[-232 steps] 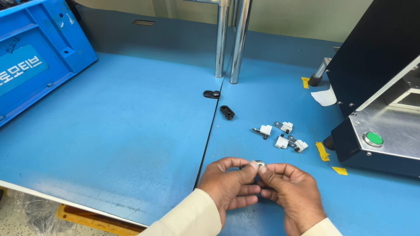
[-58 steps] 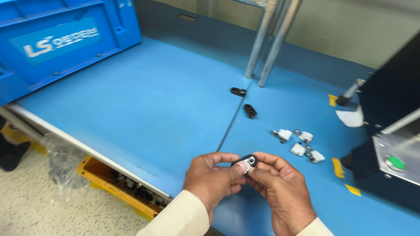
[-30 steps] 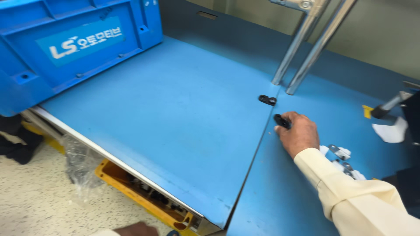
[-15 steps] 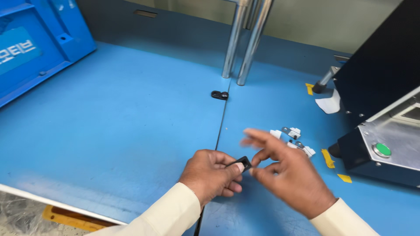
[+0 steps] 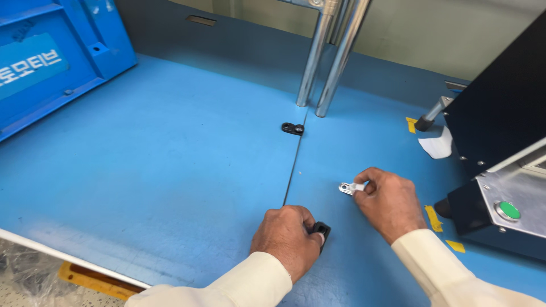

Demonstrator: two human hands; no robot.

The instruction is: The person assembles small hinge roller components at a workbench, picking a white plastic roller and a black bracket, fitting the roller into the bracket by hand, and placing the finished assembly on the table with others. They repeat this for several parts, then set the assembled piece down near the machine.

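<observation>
Now a small black clip [image 5: 321,229] is pinched in the fingers of the left hand [image 5: 286,234], low over the blue bench [image 5: 170,170]. A white-and-metal part [image 5: 350,187] is gripped at the fingertips of the right hand [image 5: 385,199], which was spread open half a second earlier beside the left. Another black clip [image 5: 293,128] is seen lying near two steel posts [image 5: 327,57], well apart from both hands.
</observation>
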